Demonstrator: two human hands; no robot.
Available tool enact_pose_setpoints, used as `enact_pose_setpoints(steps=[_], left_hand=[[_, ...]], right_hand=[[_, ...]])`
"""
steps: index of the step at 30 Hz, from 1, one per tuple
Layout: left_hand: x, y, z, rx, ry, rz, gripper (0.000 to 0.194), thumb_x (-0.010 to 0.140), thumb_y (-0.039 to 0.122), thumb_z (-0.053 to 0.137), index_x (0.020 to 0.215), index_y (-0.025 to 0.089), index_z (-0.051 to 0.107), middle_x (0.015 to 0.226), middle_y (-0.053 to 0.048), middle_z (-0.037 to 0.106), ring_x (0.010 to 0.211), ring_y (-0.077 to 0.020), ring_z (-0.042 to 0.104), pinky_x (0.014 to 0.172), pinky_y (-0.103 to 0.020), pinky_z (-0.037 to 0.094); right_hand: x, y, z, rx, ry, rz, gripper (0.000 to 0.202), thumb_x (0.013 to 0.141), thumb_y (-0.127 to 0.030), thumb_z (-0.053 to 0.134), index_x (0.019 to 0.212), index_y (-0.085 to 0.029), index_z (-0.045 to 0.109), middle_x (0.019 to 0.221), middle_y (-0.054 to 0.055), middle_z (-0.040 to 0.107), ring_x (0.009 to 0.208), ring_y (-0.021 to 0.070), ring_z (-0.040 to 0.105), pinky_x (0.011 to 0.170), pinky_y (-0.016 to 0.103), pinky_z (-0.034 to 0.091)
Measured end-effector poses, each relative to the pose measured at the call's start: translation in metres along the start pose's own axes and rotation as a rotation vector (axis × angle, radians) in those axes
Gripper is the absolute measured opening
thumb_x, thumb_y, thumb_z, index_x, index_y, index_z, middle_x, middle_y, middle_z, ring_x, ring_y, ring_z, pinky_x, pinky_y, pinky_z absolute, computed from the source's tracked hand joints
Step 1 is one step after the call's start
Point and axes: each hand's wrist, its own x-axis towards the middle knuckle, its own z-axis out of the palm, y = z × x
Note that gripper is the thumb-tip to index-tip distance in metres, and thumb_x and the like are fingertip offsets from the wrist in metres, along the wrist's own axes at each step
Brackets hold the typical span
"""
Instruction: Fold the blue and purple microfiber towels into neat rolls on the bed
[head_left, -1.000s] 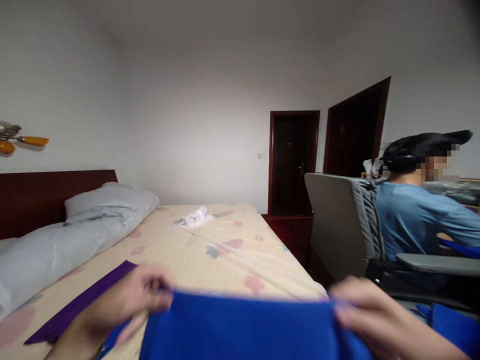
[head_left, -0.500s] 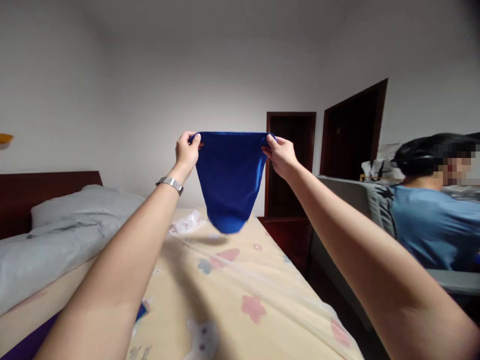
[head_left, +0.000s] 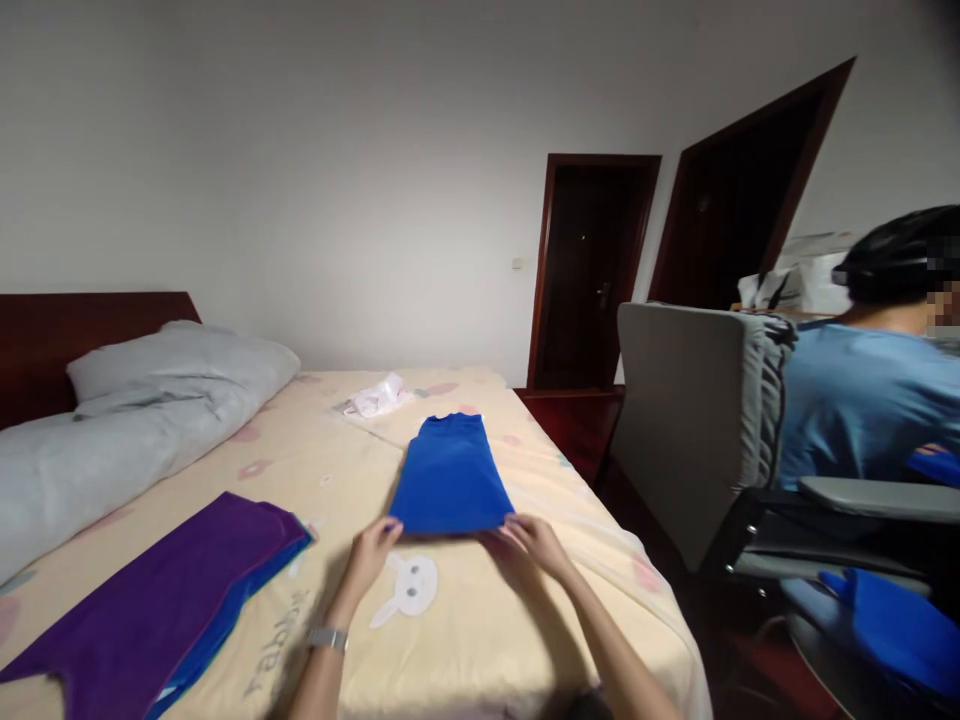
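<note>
A blue garment (head_left: 454, 475) lies spread fairly flat on the bed, its narrower end pointing away from me; its exact kind I cannot tell. My left hand (head_left: 375, 548) pinches its near left corner. At the near right corner, my right hand (head_left: 538, 545) pinches the same edge, so the hem runs straight between the two. A purple garment (head_left: 172, 585) with blue cloth (head_left: 217, 622) under it rests on the bed to the left of my left arm.
The bed (head_left: 480, 620) has a cream sheet with a rabbit print. A grey quilt (head_left: 172, 400) is heaped at the left, and a crumpled white plastic bag (head_left: 377, 396) lies farther back. On the right, a person in blue (head_left: 870, 400) sits in a grey chair (head_left: 679, 430), near more blue cloth (head_left: 900, 625).
Both hands have come down and nearer, bringing the blue garment from hanging in the air to lying on the bed. The purple garment at the left is now largely in view.
</note>
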Motion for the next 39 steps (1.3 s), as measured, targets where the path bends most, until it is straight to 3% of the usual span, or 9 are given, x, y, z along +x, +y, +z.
enact_pose_setpoints(steps=[2,5,11,14,18,25,30,33,39], left_hand=[[-0.029,-0.029,0.002,0.019,-0.087,-0.079,0.050,0.073,0.066,0.062,0.076,0.017,0.068,0.072,-0.009,0.073,0.072,-0.0271,0.069,0.067,-0.035,0.053],[-0.044,-0.049,-0.005,0.025,-0.209,-0.161,0.056,0.072,0.070,0.060,0.074,0.015,0.068,0.063,-0.006,0.068,0.066,-0.0237,0.066,0.062,-0.031,0.049],[-0.038,-0.040,-0.020,-0.019,-0.355,-0.246,0.053,0.080,0.066,0.059,0.092,0.015,0.069,0.059,-0.001,0.060,0.060,-0.0184,0.059,0.054,-0.025,0.038],[-0.048,-0.042,-0.010,-0.020,-0.393,-0.254,0.048,0.083,0.063,0.059,0.087,0.016,0.069,0.060,0.001,0.056,0.058,-0.0154,0.054,0.056,-0.025,0.038],[-0.058,-0.059,0.007,0.081,-0.498,-0.261,0.041,0.084,0.058,0.059,0.080,0.018,0.068,0.070,0.000,0.060,0.071,-0.0179,0.056,0.066,-0.027,0.041],[-0.052,-0.083,0.025,0.154,-0.351,-0.284,0.035,0.089,0.053,0.052,0.082,0.021,0.063,0.064,0.004,0.049,0.063,-0.0148,0.047,0.060,-0.025,0.036],[-0.057,-0.080,0.033,0.276,-0.247,-0.260,0.035,0.090,0.053,0.050,0.083,0.021,0.063,0.055,0.006,0.035,0.053,-0.0131,0.041,0.055,-0.025,0.031],[-0.062,-0.075,0.031,0.357,-0.200,-0.186,0.034,0.090,0.051,0.052,0.082,0.021,0.064,0.054,0.006,0.036,0.053,-0.0134,0.043,0.057,-0.026,0.033],[-0.066,-0.072,0.022,0.357,-0.288,-0.198,0.031,0.089,0.049,0.056,0.077,0.022,0.064,0.056,0.006,0.042,0.055,-0.0131,0.046,0.058,-0.025,0.035]], right_hand=[[-0.025,0.018,0.018,-0.039,-0.081,0.036,0.048,0.083,-0.059,0.057,0.061,-0.017,0.065,0.065,0.004,0.068,0.069,0.0237,0.063,0.067,0.033,0.049],[-0.040,0.032,0.022,-0.083,-0.165,0.070,0.049,0.087,-0.055,0.052,0.057,-0.017,0.059,0.058,0.001,0.060,0.061,0.0187,0.054,0.062,0.030,0.042],[-0.048,0.033,-0.012,-0.077,-0.261,0.110,0.048,0.091,-0.056,0.052,0.062,-0.017,0.058,0.059,-0.003,0.051,0.060,0.0139,0.046,0.058,0.025,0.034],[-0.060,0.049,-0.019,-0.046,-0.295,0.188,0.049,0.091,-0.055,0.054,0.061,-0.017,0.058,0.059,-0.003,0.051,0.061,0.0138,0.046,0.059,0.026,0.034],[-0.067,0.076,-0.017,0.012,-0.313,0.298,0.041,0.090,-0.054,0.057,0.077,-0.017,0.069,0.073,0.001,0.065,0.071,0.0185,0.058,0.066,0.027,0.043],[-0.052,0.086,-0.003,-0.039,-0.235,0.383,0.039,0.094,-0.054,0.051,0.091,-0.021,0.070,0.088,0.004,0.073,0.084,0.0228,0.066,0.075,0.029,0.046],[-0.054,0.087,-0.003,-0.173,-0.251,0.419,0.038,0.094,-0.055,0.050,0.093,-0.023,0.070,0.082,0.004,0.075,0.077,0.0239,0.068,0.070,0.031,0.045],[-0.057,0.087,-0.005,-0.190,-0.267,0.429,0.039,0.092,-0.057,0.052,0.092,-0.023,0.071,0.082,0.005,0.075,0.077,0.0243,0.068,0.069,0.031,0.046],[-0.062,0.085,-0.005,-0.244,-0.269,0.444,0.037,0.091,-0.056,0.053,0.089,-0.023,0.070,0.081,0.004,0.075,0.077,0.0239,0.069,0.068,0.030,0.045]])
